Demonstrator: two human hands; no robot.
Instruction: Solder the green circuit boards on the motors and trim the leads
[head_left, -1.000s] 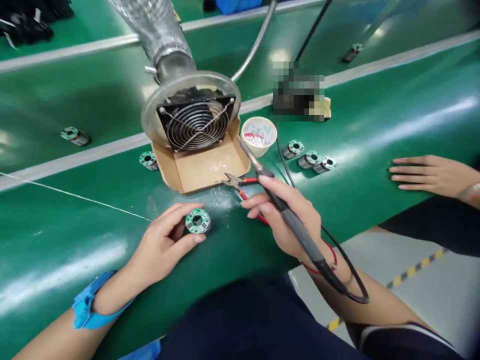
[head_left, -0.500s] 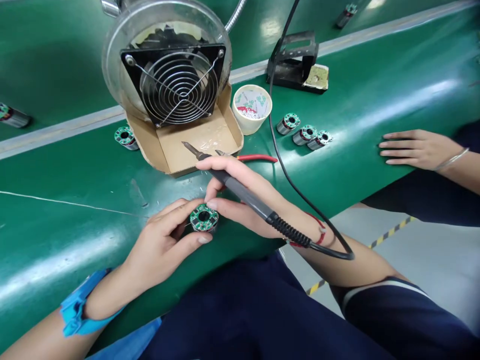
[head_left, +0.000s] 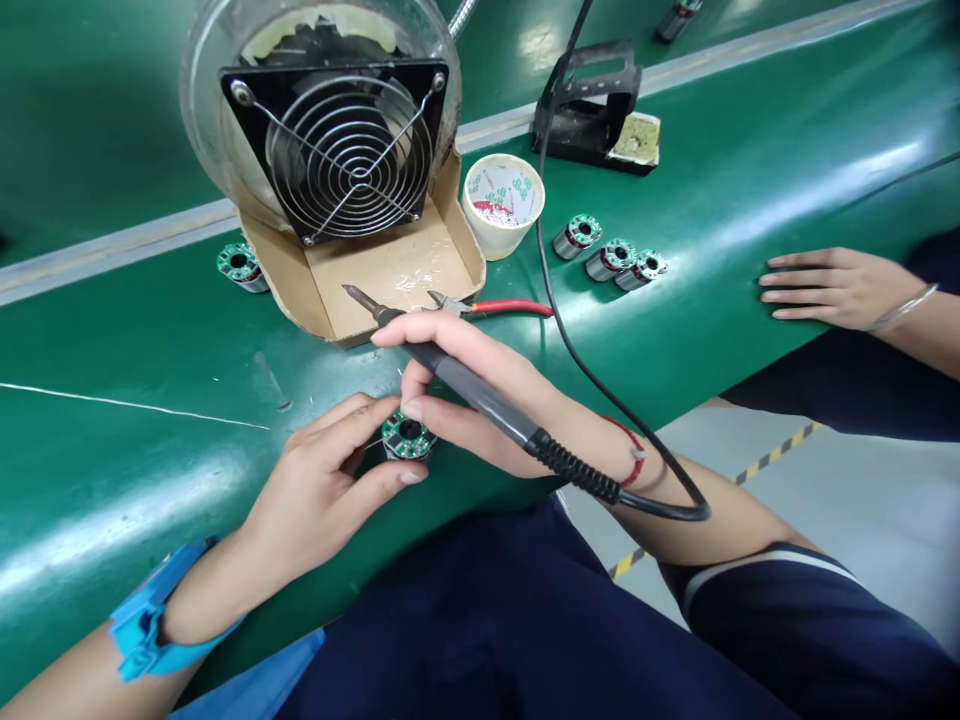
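Note:
My left hand [head_left: 315, 480] grips a small round motor with a green circuit board [head_left: 409, 436] on top, thumb in front and fingers behind. A thin solder wire [head_left: 135, 403] runs from the left toward this hand. My right hand [head_left: 480, 400] is closed around a dark soldering iron [head_left: 480, 395], whose tip points up and left over the cardboard tray [head_left: 330, 290]. The thumb and a finger of that hand pinch together at the motor's back edge; what lies between them is too small to tell.
A fan [head_left: 356, 160] stands behind the tray. Red-handled cutters [head_left: 510, 307], a white tape roll [head_left: 502, 235], three motors [head_left: 576, 237] and an iron stand [head_left: 585, 130] sit to the right. Another motor [head_left: 241, 266] is left of the tray. Another person's hand [head_left: 840, 288] rests at right.
My right hand and the iron have shifted slightly left. The fan and tray appear a little higher and further left as the view moves. My left hand still holds the motor.

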